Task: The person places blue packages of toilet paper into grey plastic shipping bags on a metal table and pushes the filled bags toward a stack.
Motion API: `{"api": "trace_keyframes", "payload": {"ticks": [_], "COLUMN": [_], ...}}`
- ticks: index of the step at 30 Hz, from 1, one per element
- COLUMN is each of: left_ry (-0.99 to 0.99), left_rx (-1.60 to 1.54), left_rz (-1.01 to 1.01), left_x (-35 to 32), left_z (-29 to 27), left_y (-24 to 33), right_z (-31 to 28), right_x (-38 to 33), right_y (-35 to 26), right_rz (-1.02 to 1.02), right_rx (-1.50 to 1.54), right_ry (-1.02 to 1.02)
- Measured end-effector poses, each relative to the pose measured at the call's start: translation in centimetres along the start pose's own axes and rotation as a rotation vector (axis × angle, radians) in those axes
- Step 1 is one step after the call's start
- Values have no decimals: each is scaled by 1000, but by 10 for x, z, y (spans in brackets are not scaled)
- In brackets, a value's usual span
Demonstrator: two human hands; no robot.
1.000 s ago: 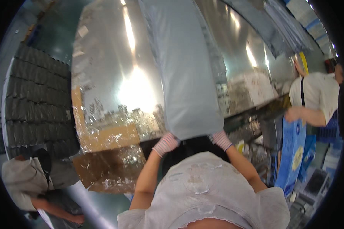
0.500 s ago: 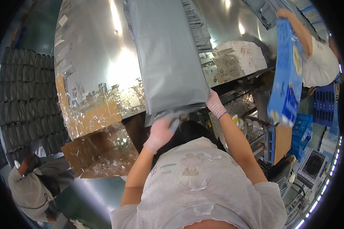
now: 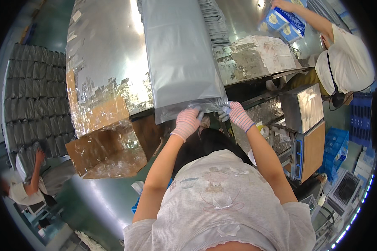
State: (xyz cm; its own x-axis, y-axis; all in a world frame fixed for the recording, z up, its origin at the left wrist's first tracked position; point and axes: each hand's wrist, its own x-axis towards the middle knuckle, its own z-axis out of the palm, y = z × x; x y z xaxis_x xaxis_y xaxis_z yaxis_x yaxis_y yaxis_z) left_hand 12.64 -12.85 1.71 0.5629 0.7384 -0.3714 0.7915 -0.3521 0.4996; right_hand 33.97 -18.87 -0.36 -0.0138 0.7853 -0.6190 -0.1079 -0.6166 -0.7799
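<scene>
On my feed I see a long, smooth grey plastic-wrapped bundle (image 3: 182, 54) lying flat across the metal table (image 3: 109, 42), its loose, crinkled translucent film end (image 3: 165, 113) overhanging the near edge.

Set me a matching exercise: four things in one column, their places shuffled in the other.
Things
1. Long grey plastic
2. Cardboard box
3. Left hand
4. Blue package

Places
A. By the near left corner of the metal tabletop
B. At a co-worker's hand
C. Lying along the middle of the tabletop
D. Gloved, at the plastic's near end

Pairs: 1-C, 2-A, 3-D, 4-B
</scene>
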Motion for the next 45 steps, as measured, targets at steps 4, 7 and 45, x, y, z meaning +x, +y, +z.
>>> {"api": "trace_keyframes", "payload": {"ticks": [4, 7, 45], "left_ry": [215, 158, 483], "left_rx": [-202, -129, -130], "left_rz": [127, 157, -331], "left_x": [18, 35, 5], "left_z": [1, 2, -82], "left_y": [40, 60, 4], "right_z": [-1, -4, -79], "right_x": [0, 6, 1], "right_y": [-12, -13, 53], "right_rz": [-46, -137, -329], "right_rx": [-205, -407, -242], "right_ry": [-34, -65, 195]}}
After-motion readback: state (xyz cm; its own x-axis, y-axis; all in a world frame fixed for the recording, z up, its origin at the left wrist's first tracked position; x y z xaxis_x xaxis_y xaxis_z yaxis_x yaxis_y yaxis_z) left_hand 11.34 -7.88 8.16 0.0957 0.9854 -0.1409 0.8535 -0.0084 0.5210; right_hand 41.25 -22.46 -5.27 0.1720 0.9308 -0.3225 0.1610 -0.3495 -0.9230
